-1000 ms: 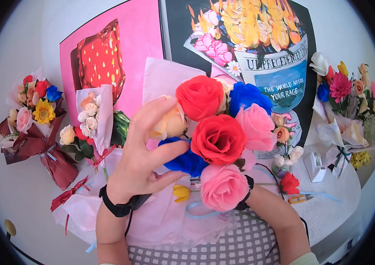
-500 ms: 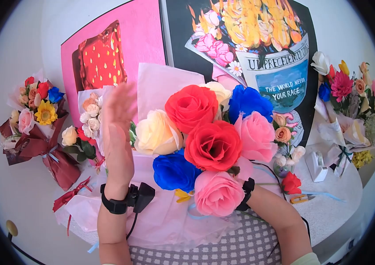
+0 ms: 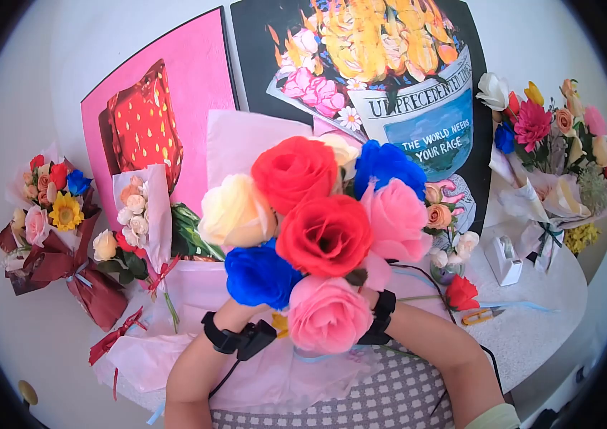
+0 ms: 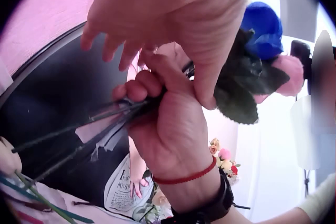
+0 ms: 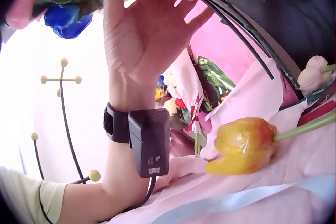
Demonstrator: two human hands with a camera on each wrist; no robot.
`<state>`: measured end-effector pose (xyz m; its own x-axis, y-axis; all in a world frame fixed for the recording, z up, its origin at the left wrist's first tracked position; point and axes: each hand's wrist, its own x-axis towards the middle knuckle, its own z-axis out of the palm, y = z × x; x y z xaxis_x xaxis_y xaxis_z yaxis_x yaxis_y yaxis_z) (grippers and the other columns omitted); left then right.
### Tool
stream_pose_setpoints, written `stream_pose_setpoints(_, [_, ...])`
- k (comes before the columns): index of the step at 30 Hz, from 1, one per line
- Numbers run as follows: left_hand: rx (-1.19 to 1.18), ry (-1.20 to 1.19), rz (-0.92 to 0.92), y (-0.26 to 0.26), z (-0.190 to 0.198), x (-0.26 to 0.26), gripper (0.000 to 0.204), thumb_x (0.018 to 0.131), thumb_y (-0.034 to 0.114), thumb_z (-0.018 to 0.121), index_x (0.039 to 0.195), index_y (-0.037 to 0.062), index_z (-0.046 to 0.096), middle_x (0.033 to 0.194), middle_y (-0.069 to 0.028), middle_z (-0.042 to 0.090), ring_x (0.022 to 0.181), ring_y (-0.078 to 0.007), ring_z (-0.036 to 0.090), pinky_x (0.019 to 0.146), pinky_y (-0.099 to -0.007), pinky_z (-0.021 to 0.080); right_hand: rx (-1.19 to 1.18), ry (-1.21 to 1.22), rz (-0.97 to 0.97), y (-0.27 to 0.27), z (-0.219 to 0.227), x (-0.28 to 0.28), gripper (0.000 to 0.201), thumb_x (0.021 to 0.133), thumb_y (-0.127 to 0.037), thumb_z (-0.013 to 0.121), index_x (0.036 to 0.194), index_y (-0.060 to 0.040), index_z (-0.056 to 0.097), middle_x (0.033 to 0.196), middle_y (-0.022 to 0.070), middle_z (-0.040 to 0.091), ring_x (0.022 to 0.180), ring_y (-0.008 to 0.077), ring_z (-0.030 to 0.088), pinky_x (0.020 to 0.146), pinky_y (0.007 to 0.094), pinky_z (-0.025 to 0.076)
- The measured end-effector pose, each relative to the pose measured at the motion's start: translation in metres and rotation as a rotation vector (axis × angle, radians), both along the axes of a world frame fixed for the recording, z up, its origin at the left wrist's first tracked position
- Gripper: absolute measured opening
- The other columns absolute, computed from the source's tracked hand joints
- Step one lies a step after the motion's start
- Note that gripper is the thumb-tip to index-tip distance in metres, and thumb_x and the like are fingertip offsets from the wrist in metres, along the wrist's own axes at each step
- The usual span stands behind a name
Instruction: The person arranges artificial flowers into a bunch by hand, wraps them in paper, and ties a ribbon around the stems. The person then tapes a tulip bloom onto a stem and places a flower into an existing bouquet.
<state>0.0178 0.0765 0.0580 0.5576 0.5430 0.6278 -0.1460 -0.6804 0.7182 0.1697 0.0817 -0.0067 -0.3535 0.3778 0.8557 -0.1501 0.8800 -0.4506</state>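
Note:
Red (image 3: 325, 234), pink (image 3: 328, 314), blue (image 3: 262, 275) and cream (image 3: 238, 213) roses form a bunch in the head view, mostly hiding both hands behind it. In the left wrist view, the right hand (image 4: 170, 127), above a red bracelet, grips the dark stems (image 4: 59, 162) just below the leaves. Over it, the left hand (image 4: 173, 16) has its fingers extended, its thumb beside the right hand and the leaves. The right wrist view shows the left hand (image 5: 147, 37) with its fingers spread near the stems. Some pale wrapping clings around the stems.
A yellow tulip (image 5: 242, 145) and pale blue ribbon (image 5: 236, 199) lie on pink paper. Wrapped bouquets stand left (image 3: 96, 286) and right (image 3: 568, 196). A white tape dispenser (image 3: 505, 262), orange cutter (image 3: 480, 316) and loose red rose (image 3: 462, 293) are at the right.
The left hand first came off the blue and cream roses, rose at their left, then moved down behind the bunch. The bunch has shifted slightly left in the head view.

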Motion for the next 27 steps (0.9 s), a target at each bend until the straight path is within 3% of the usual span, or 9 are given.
stream_pose_setpoints(4, [0.008,0.004,0.015,-0.021,-0.035,-0.029,0.037,0.079,0.015,0.057,0.113,0.0031,0.048,0.1,-0.0048,0.056,0.093,-0.0131,0.051,0.081,-0.0261,0.041,0.044,0.007,-0.058,-0.007,0.0,-0.019,0.045,0.077,-0.04,0.057,0.108,-0.0074,0.053,0.104,0.0118,0.052,0.099,0.0258,0.047,0.081,0.0363,0.04])
stream_pose_setpoints(5, [0.01,0.003,0.016,-0.012,-0.022,-0.006,0.036,0.079,0.016,0.057,0.112,0.0031,0.048,0.1,-0.0048,0.056,0.092,-0.0132,0.051,0.081,-0.0262,0.041,0.055,0.007,-0.076,-0.01,0.0,-0.029,0.045,0.077,-0.04,0.058,0.107,-0.0074,0.053,0.104,0.0118,0.052,0.098,0.0258,0.048,0.081,0.0362,0.04])
stream_pose_setpoints(8, [0.023,-0.008,0.013,-0.018,-0.033,-0.012,0.035,0.08,0.016,0.056,0.111,0.0031,0.047,0.099,-0.0048,0.055,0.091,-0.0133,0.051,0.08,-0.0264,0.041,0.095,-0.002,-0.134,-0.005,0.018,-0.02,0.044,0.076,-0.039,0.058,0.107,-0.0074,0.053,0.103,0.0116,0.053,0.097,0.0257,0.048,0.08,0.0359,0.041])
stream_pose_setpoints(15, [0.042,-0.024,0.036,-0.016,-0.03,-0.012,0.031,0.081,0.018,0.056,0.107,0.0032,0.047,0.096,-0.0049,0.055,0.089,-0.0135,0.051,0.08,-0.027,0.042,0.177,-0.011,-0.24,-0.022,0.007,-0.016,0.044,0.075,-0.037,0.059,0.107,-0.0074,0.054,0.101,0.0112,0.054,0.095,0.0256,0.05,0.079,0.0353,0.041])
stream_pose_setpoints(17, [0.047,-0.027,0.037,-0.011,-0.023,-0.002,0.03,0.081,0.018,0.055,0.106,0.0032,0.047,0.095,-0.005,0.055,0.088,-0.0136,0.051,0.08,-0.0271,0.042,0.2,-0.012,-0.275,-0.012,0.03,-0.014,0.043,0.075,-0.036,0.06,0.106,-0.0075,0.054,0.101,0.0111,0.054,0.095,0.0255,0.05,0.079,0.0351,0.041])
stream_pose_setpoints(20, [0.053,-0.03,0.049,-0.013,-0.024,-0.018,0.029,0.081,0.019,0.055,0.105,0.0033,0.047,0.094,-0.005,0.054,0.087,-0.0137,0.051,0.079,-0.0273,0.042,0.232,-0.013,-0.318,-0.021,0.022,-0.009,0.043,0.074,-0.036,0.06,0.106,-0.0075,0.054,0.1,0.011,0.054,0.094,0.0255,0.051,0.078,0.0348,0.042])
stream_pose_setpoints(27, [0.065,-0.056,0.078,-0.005,-0.015,0.005,0.026,0.082,0.02,0.055,0.101,0.0034,0.047,0.091,-0.0052,0.054,0.085,-0.0139,0.051,0.079,-0.0279,0.042,0.309,-0.033,-0.418,-0.031,0.023,-0.007,0.042,0.073,-0.034,0.062,0.105,-0.0075,0.054,0.098,0.0106,0.055,0.092,0.0254,0.052,0.077,0.0341,0.042])
